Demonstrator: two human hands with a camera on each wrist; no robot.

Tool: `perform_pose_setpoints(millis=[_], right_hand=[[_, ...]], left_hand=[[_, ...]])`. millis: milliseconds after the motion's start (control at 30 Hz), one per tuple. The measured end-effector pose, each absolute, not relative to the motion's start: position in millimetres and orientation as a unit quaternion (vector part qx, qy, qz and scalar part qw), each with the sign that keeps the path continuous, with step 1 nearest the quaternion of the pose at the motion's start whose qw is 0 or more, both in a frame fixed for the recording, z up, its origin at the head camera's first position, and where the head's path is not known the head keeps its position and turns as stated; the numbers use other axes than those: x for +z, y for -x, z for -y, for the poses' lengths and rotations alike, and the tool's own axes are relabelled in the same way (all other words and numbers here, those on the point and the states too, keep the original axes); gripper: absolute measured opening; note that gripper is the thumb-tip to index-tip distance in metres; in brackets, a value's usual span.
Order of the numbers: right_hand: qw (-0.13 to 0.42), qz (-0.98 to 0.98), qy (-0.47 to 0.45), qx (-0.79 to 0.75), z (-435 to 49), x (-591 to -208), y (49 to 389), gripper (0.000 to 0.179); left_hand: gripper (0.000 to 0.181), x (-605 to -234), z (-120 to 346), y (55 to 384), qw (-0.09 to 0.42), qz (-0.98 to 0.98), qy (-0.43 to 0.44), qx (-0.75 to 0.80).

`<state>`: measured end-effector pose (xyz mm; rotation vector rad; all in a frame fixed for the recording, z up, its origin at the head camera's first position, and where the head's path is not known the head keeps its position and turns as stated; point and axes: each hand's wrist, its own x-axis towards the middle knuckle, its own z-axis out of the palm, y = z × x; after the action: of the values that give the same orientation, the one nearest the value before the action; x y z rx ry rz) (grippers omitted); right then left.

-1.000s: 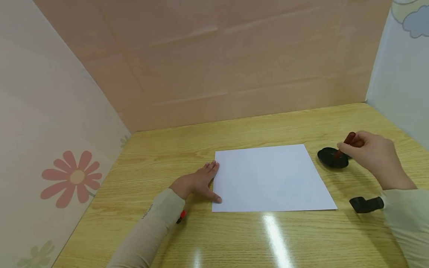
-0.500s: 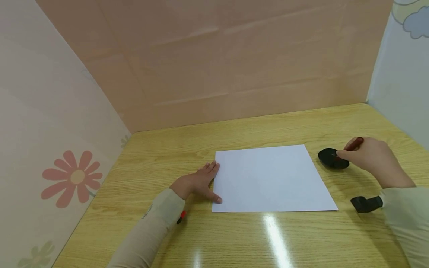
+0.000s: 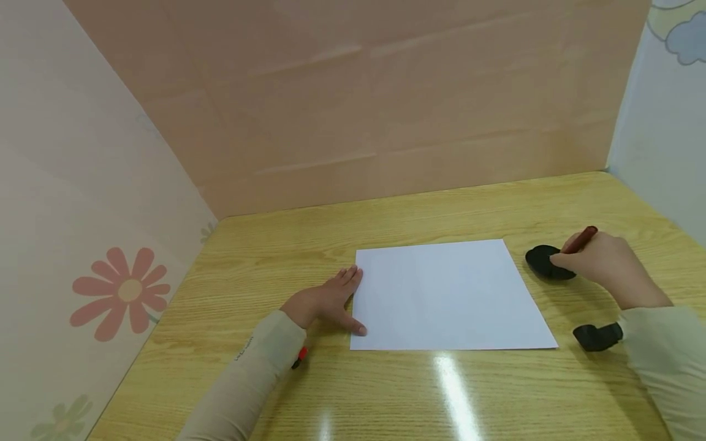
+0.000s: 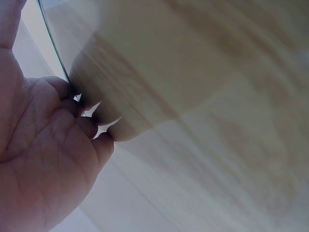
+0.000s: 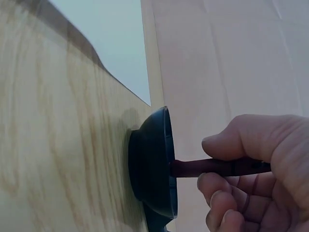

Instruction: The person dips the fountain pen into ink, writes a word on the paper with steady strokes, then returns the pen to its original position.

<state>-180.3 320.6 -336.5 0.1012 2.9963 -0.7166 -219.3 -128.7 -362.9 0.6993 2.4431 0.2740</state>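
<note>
Leaning lower now, the stick (image 3: 581,239) my right hand (image 3: 603,266) pinches juts into the bowl (image 3: 540,258); left hand (image 3: 326,303) spread; sleeve lettering (image 3: 244,348) illegible.

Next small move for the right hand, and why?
Probably lift the red stick from the black dish: the right hand pinches it, its far end inside the dish, while the left hand rests at the edge of the blank paper.

Left hand (image 4: 46,150): at the left edge, palm showing, fingertips (image 4: 104,145) against the surface (image 4: 217,121)
Surface: wood-grained, blurred, shadowed beside the fingertips
</note>
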Motion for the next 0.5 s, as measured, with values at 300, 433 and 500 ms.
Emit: perform_pose_setpoints(millis=[300, 433, 500], right_hand=[[0.045, -0.968, -0.033, -0.244, -319.3, -342.2, 181.5, 0.027], [0.048, -0.967, -0.035, -0.248, -316.4, -342.3, 181.8, 0.023], [0.047, -0.966, -0.036, -0.25, -315.2, -342.1, 181.8, 0.023]], left_hand=[[0.116, -363.8, 128.4, 218.1, 0.281, -0.919, -0.262, 0.091], [0.116, -361.3, 127.5, 216.7, 0.281, -0.919, -0.26, 0.093], [0.116, -360.1, 127.4, 216.0, 0.281, -0.919, -0.258, 0.094]])
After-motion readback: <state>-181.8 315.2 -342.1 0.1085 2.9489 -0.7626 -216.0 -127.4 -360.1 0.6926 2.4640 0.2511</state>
